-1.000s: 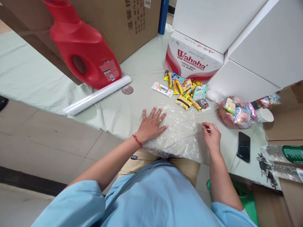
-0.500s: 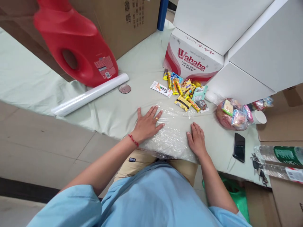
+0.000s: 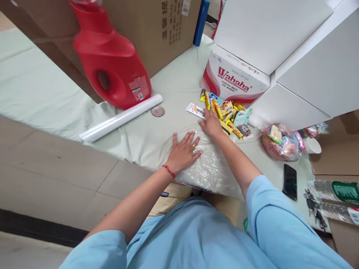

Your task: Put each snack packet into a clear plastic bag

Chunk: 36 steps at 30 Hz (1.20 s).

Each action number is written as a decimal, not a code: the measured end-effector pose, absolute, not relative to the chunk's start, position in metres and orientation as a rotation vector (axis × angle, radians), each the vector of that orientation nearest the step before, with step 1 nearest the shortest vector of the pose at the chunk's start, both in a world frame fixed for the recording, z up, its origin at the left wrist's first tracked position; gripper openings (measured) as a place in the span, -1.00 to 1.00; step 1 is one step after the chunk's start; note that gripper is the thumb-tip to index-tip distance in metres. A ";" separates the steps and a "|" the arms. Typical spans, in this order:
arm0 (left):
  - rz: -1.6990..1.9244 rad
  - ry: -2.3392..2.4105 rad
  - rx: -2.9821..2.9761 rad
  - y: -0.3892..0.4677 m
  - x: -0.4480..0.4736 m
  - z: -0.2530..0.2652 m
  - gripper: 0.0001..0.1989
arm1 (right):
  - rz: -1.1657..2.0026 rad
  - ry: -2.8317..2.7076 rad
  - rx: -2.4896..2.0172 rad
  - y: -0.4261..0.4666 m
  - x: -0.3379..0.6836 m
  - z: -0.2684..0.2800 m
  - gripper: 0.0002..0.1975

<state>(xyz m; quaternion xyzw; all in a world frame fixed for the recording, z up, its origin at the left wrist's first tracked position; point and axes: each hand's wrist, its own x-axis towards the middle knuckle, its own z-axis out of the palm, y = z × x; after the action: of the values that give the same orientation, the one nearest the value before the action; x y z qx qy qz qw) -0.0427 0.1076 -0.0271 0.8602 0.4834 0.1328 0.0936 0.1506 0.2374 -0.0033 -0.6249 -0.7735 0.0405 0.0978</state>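
My left hand [image 3: 183,152] lies flat with its fingers spread on a sheet of clear plastic film [image 3: 209,164] at the table's front edge. A ring and a red bracelet show on this arm. Farther forward, my right hand [image 3: 212,124] is over the near left side of a pile of wrapped snacks [image 3: 226,109]. Its thumb stands apart from the fingers, and the fingertips reach the right end of a white snack packet [image 3: 194,110]. Whether they press on that packet or only lie beside it, I cannot tell. Part of a yellow packet [image 3: 226,127] is hidden by this hand.
A white roll of film [image 3: 123,117] lies left, beside a round brown disc [image 3: 158,111] and a red jug [image 3: 114,67]. Behind the snacks stands a Wahaha carton [image 3: 235,80]. To the right are a bowl of packets [image 3: 280,142], a paper cup [image 3: 313,145], a phone [image 3: 290,182], keys and bottles.
My right hand has left the film's right side and moved forward and left to the snacks. My left hand stays flat on the film. The whole view has shifted slightly.
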 end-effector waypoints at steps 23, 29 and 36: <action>0.386 1.450 2.522 0.109 -0.041 -0.026 -0.42 | 0.562 -2.344 -1.497 0.081 0.220 0.022 -0.56; 0.350 1.471 2.526 0.109 -0.041 -0.024 -0.40 | 0.472 -2.510 -1.432 0.066 0.213 -0.001 -0.57; 0.373 1.464 2.519 0.109 -0.041 -0.026 -0.41 | 0.409 -2.415 -1.495 0.056 0.213 0.009 -0.64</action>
<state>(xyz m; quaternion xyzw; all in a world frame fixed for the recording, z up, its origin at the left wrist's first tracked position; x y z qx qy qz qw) -0.0410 0.1088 -0.0261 0.8530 0.4959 0.1265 0.1019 0.2133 0.0562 0.0086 -0.5163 -0.8338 0.1411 0.1356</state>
